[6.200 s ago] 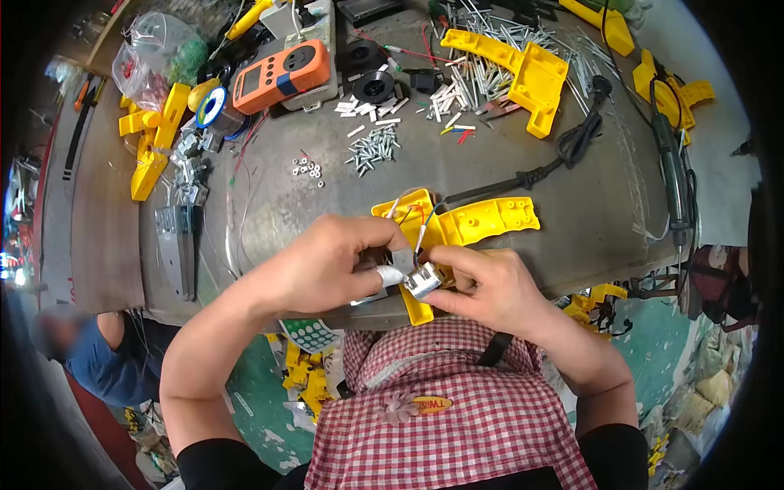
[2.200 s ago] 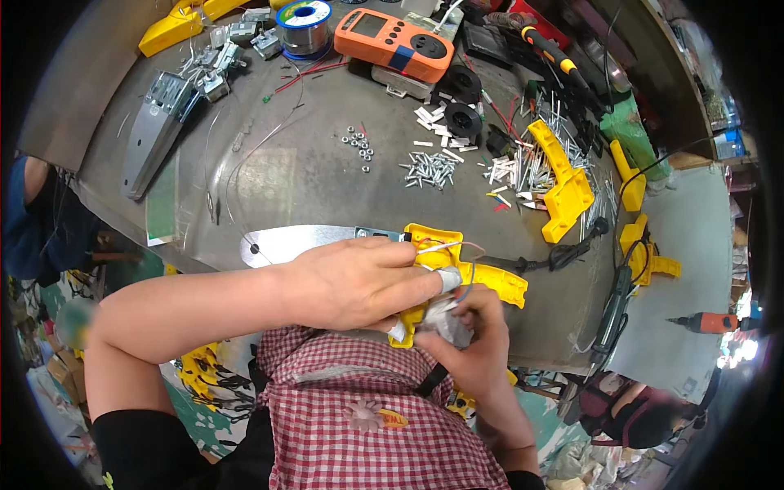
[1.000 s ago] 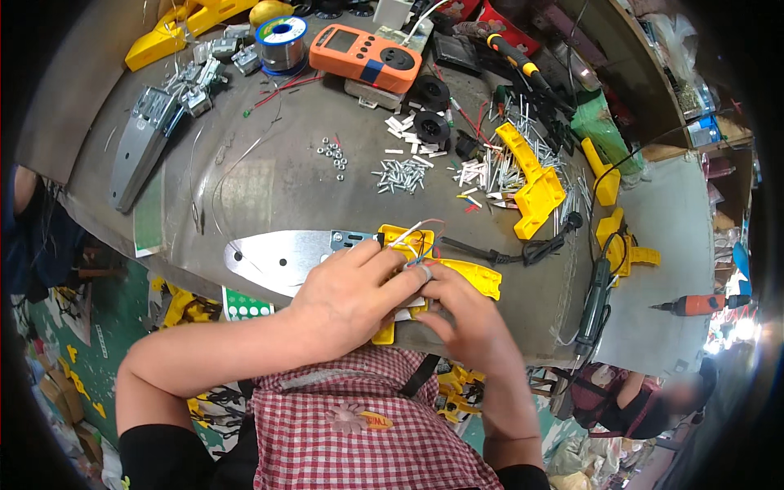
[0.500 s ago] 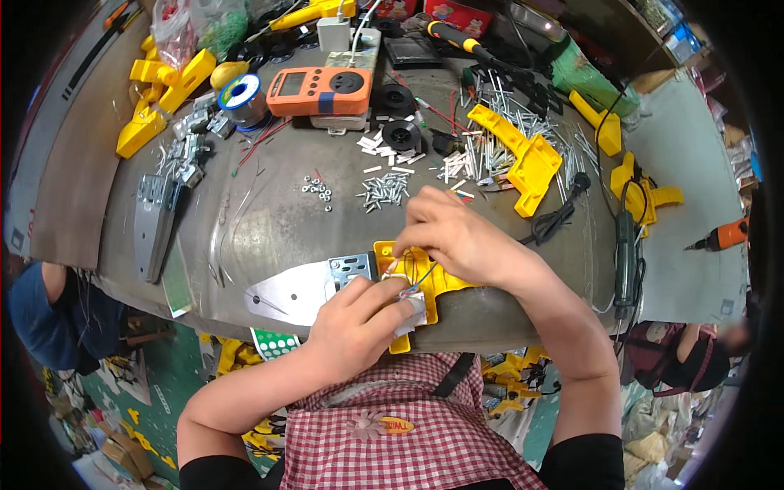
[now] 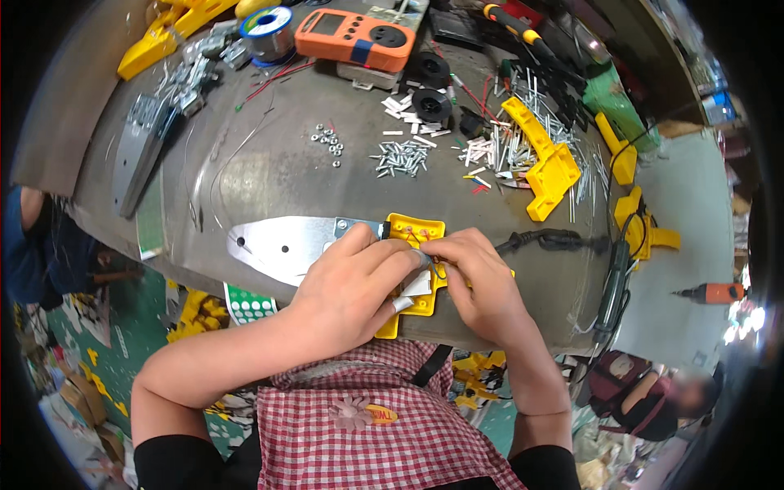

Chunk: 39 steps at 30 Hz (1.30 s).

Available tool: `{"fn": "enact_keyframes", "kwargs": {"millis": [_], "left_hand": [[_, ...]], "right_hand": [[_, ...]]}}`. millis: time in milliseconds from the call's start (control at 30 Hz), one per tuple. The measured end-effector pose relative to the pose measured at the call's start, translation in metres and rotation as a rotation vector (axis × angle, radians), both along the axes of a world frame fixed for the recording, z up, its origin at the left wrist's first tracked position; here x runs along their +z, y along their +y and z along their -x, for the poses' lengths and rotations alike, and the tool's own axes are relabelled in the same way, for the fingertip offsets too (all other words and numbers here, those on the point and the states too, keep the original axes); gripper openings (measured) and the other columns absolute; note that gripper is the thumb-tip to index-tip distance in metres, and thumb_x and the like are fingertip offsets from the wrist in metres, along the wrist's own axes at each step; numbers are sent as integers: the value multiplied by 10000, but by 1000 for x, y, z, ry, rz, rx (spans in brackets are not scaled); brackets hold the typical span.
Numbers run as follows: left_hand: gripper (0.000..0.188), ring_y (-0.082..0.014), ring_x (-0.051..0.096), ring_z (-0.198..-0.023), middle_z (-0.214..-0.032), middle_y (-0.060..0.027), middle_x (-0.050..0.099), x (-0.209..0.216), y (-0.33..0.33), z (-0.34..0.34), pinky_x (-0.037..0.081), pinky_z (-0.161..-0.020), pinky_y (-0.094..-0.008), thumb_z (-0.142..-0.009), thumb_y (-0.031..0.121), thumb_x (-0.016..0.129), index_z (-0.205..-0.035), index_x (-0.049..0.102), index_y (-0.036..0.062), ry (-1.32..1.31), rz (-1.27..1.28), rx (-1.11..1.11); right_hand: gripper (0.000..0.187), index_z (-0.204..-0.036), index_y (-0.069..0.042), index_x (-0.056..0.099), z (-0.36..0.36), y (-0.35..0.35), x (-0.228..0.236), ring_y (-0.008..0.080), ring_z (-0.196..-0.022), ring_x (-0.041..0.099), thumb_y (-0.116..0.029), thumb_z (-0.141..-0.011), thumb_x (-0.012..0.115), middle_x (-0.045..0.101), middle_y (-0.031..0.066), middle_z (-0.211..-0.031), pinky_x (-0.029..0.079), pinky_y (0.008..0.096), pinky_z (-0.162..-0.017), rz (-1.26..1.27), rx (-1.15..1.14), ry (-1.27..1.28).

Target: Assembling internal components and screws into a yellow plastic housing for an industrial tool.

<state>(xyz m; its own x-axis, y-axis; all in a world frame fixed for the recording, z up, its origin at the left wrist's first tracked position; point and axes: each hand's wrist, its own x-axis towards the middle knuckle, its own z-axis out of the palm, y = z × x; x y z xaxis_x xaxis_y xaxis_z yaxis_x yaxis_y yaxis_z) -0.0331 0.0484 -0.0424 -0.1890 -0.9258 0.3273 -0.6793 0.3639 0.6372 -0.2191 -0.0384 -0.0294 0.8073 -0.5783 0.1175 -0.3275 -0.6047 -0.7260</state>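
Near the table's front edge lies a yellow plastic housing (image 5: 420, 227), with thin wires (image 5: 440, 271) and a white piece (image 5: 418, 284) inside it. A long silvery metal plate (image 5: 273, 247) with round holes reaches out from its left side. My left hand (image 5: 347, 282) bends over the housing, its fingers closed near the wires and its thumb by the white piece; what it pinches is hidden. From the right, my right hand (image 5: 478, 282) pinches the thin wires inside the housing. The fingertips of both hands almost meet there.
Beyond my hands lie screws (image 5: 400, 158), nuts (image 5: 330, 140), white sleeves (image 5: 415, 114) and an orange multimeter (image 5: 355, 38). At right are another yellow housing part (image 5: 552, 171), a black cable (image 5: 547, 240) and a soldering iron (image 5: 612, 290). A person (image 5: 653, 392) sits at the far right.
My right hand has come down from above the housing to its right side, closer to my left fingertips. The view has shifted, so the far tabletop things stand higher.
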Motion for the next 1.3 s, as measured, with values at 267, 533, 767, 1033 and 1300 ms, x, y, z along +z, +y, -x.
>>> {"fn": "enact_keyframes", "kwargs": {"millis": [267,533,767,1033,1300], "left_hand": [[540,-298,509,-843,-959,-100,572,-12,5,-3,452,-757,-359,-601,77,733,-1077,485,18,101,24,19],[741,-329,486,-1069,-1182,-154,488,-5,11,-17,443,-898,-413,-577,105,791,-1225,438,39,162,9,16],[900,-323,460,-1154,-1236,-158,465,-13,2,-40,372,-968,-435,-509,152,817,-1293,400,8,-172,-17,-72],[883,-335,490,-1118,-1227,-153,501,-17,4,-41,379,-951,-434,-512,146,801,-1295,411,29,-96,69,-42],[938,-357,491,-1095,-1188,-163,523,-7,11,-35,378,-945,-445,-496,129,815,-1323,385,26,-29,11,-37]], "right_hand": [[566,-1141,-29,548,-12,9,9,292,-993,556,-99,-633,787,585,129,-1080,466,353,-819,-25,-17,98],[467,-1049,-33,553,-12,18,5,266,-919,579,-60,-638,773,595,100,-1037,470,334,-781,-103,-124,114],[365,-988,-69,594,-14,17,8,278,-913,563,-44,-652,735,568,102,-979,465,347,-761,-10,-25,81],[324,-962,-73,615,-21,19,1,286,-934,544,-75,-664,743,541,115,-1010,453,373,-772,154,-19,178],[279,-887,-92,595,-18,17,6,256,-921,535,-128,-661,755,555,88,-992,344,386,-814,280,32,146]]}}
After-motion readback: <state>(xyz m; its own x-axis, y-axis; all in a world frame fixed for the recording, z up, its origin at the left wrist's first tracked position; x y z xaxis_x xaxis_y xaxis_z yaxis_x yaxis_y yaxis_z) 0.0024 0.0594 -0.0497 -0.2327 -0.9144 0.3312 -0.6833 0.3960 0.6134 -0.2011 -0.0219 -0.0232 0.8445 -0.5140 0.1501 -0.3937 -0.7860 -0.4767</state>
